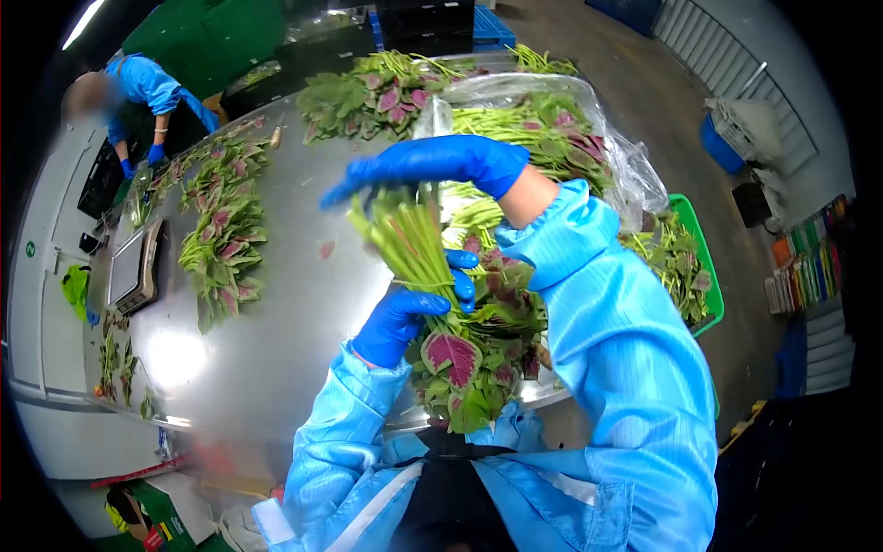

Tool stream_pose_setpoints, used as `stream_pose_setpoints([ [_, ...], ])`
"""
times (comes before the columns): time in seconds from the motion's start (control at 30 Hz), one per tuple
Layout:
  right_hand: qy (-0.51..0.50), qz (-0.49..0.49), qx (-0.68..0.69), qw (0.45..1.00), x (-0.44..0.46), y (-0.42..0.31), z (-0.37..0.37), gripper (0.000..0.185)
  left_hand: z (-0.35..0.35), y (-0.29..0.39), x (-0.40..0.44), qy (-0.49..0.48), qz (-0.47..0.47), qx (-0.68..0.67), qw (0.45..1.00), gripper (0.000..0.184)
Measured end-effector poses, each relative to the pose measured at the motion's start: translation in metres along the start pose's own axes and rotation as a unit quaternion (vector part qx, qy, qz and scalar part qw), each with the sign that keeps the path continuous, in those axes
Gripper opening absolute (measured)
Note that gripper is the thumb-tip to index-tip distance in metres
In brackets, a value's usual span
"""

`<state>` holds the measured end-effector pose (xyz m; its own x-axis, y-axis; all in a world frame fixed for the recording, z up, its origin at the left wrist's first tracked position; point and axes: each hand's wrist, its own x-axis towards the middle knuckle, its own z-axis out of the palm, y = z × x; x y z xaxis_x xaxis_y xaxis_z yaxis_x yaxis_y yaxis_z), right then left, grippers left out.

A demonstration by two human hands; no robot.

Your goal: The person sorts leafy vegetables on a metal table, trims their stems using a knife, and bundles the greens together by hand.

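Note:
My left hand (412, 311), in a blue glove, is wrapped round a bunch of red-and-green leafy stems (414, 248). The cut ends point up and away from me, and the leaves hang toward my body. A thin band circles the stems by my fingers. My right hand (432, 170), also gloved in blue, lies flat over the cut ends with its fingers stretched to the left, their tips blurred. Behind the right forearm, more stems (561, 138) lie in clear plastic (635, 170).
The metal table (313, 267) bears a row of leafy bunches (223, 221), another pile (372, 97) at the back and a scale (136, 265). A green crate (704, 267) stands at the right. A co-worker (152, 87) in blue bends over the far left side.

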<state>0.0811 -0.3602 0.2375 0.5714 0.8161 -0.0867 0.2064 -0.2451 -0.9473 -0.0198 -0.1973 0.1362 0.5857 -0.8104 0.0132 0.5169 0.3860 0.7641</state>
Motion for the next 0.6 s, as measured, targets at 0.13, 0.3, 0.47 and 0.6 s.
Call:
stream_pose_setpoints([
  [0.13, -0.062, 0.075, 0.004, 0.995, -0.01, -0.004, -0.002, 0.055, -0.001, -0.011, -0.006, -0.004, -0.017, 0.005, 1.0, 0.064],
  [0.3, 0.083, -0.034, -0.033, 0.995, -0.022, 0.011, 0.011, 0.063, -0.022, -0.023, -0.001, -0.053, 0.054, -0.017, 0.997, 0.062],
  [0.47, 0.29, -0.253, -0.085, 0.919, -0.079, 0.053, 0.005, 0.052, -0.049, 0.011, -0.004, -0.058, 0.135, -0.115, 0.982, 0.058],
  [0.6, 0.394, 0.262, -0.284, 0.834, -0.158, 0.118, 0.056, 0.029, -0.087, 0.087, -0.032, -0.01, 0.197, -0.15, 0.969, 0.053],
])
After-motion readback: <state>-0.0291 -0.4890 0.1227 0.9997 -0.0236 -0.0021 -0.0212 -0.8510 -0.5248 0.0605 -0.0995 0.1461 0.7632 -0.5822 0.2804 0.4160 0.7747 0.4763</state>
